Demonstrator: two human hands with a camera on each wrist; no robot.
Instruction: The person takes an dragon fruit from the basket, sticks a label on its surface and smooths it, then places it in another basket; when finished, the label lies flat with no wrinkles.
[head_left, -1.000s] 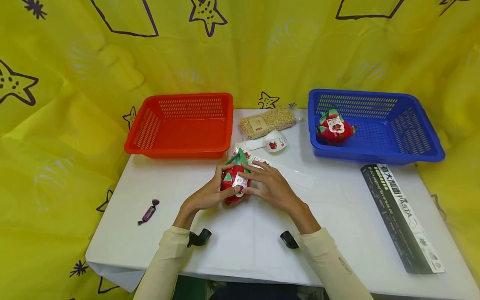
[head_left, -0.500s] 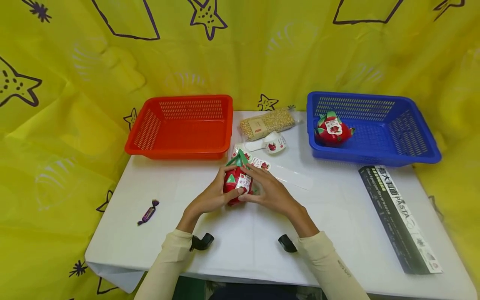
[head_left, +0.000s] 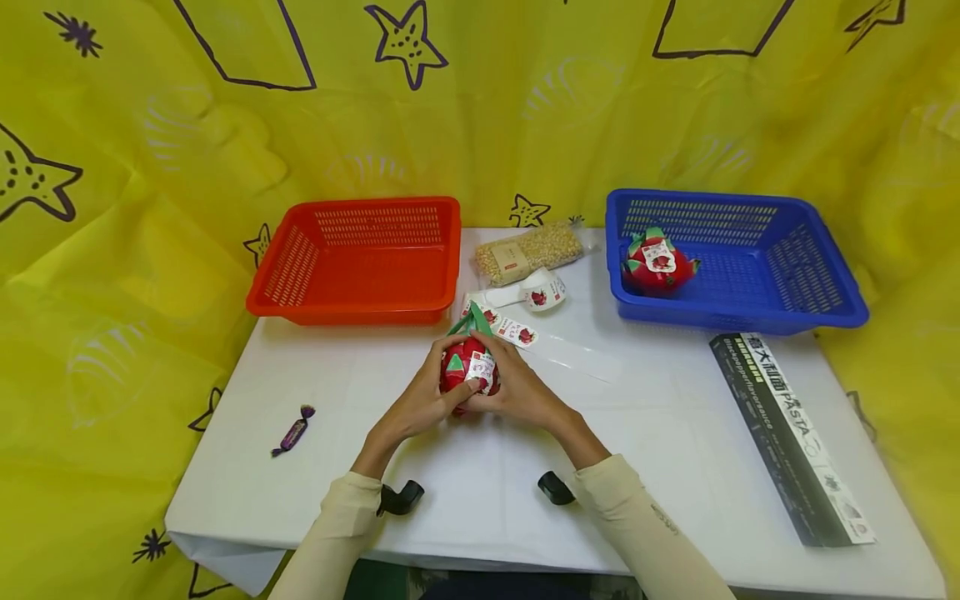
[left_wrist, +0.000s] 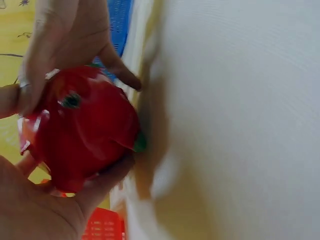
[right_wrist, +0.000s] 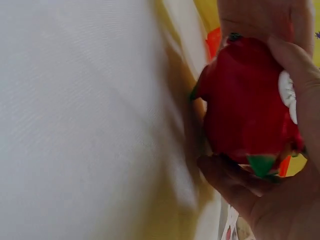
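Observation:
A red dragon fruit (head_left: 455, 372) with green leaf tips stands between both hands over the table. On its front is a white label (head_left: 481, 367). The left hand (head_left: 420, 400) holds the fruit's left side, its thumb at the lower part of the label. From the right, the right hand (head_left: 525, 390) curves round the other side. In the left wrist view the glossy dragon fruit (left_wrist: 90, 125) sits between the two hands. The right wrist view shows the right hand (right_wrist: 287, 207) cupping the dragon fruit (right_wrist: 245, 100) and part of the white label.
Behind the hands lie a strip of fruit labels (head_left: 517, 332), a curled white label strip (head_left: 545, 293) and a bag of corn kernels (head_left: 532, 250). A red basket (head_left: 352, 318) stands left; a blue basket (head_left: 738, 321) holds another dragon fruit (head_left: 660, 262). A wrapped candy (head_left: 293, 431) and pasta box (head_left: 791, 442) flank them.
The right hand has closed in from the label onto the fruit's right side. The dragon fruit is turned slightly, and the left hand keeps its hold. The head view has shifted a little.

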